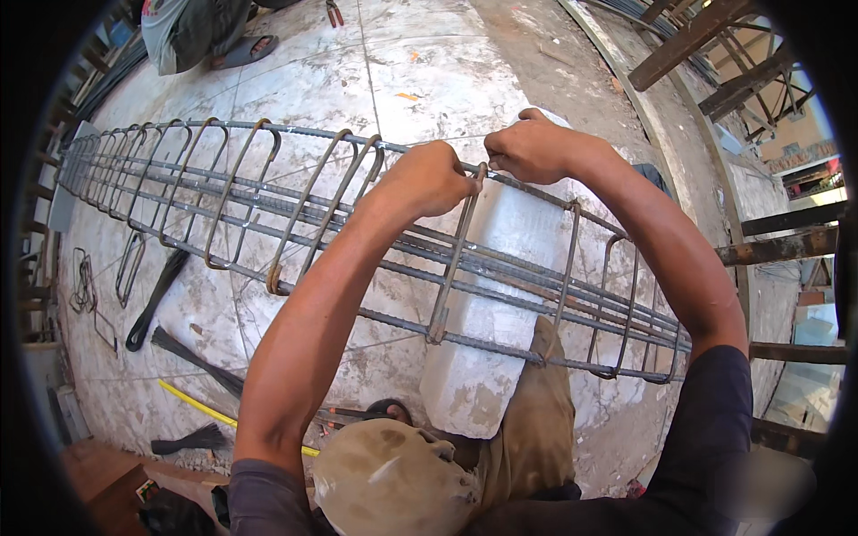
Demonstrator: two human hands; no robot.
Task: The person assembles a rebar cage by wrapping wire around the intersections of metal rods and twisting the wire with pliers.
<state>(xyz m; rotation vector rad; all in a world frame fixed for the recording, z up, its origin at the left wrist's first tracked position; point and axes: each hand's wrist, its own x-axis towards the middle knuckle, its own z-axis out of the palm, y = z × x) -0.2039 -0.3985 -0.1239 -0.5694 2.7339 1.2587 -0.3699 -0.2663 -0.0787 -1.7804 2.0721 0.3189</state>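
A long rebar cage of ribbed bars and bent steel stirrups crosses in front of me from far left to near right. My left hand is closed at the cage's upper bar, its fingers gripping the top corner of a stirrup. Just right of that corner, my right hand is pinched; whatever lies between its fingers is too small to make out. Beneath the cage, a pale concrete block stretches away from me, between my hands and my bent legs.
Dark wire bundles and loose bent stirrups lie on the floor at left, near a yellow strip. Red-handled pliers lie at the far side. Another person's sandalled foot is at far left. Rusty beams stand at right.
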